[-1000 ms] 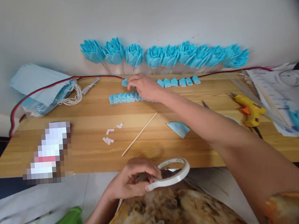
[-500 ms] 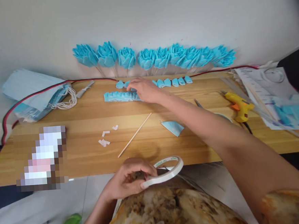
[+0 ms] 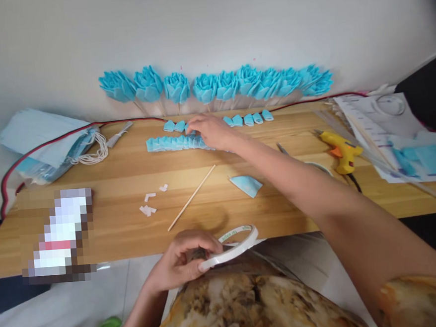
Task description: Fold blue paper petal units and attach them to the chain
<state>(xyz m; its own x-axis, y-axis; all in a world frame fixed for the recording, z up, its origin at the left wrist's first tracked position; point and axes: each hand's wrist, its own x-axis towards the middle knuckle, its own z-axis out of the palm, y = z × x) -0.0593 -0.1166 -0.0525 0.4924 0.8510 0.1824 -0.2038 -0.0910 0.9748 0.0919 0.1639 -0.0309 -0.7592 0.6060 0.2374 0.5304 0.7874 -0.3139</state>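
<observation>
A glossy white tape ring [image 3: 232, 253] sits pinched in the left hand [image 3: 173, 264] by the front edge of the wood-grained surface [image 3: 128, 165]. Small, folded, matte blue pieces [image 3: 179, 126] line up near the back edge, the right hand [image 3: 214, 132] bent over them; whether it grips one, I cannot tell.

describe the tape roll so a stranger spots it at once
From the wooden table, come to its near edge and the left hand. It grips the tape roll, a narrow white ring with green lettering inside. Unlike the stick and blue piece beyond, which lie on the table, it is hand-held.
</observation>
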